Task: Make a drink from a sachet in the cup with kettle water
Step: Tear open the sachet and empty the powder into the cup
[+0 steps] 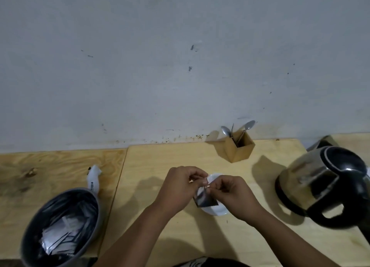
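A small dark sachet (204,200) hangs upright, pinched at its top edge, directly over a white cup (215,209) on the wooden bench (250,244). A steel kettle (322,184) with black handle stands well right of them.

Wooden spoon holder (239,148) by the wall; grey bin (60,226) at left.
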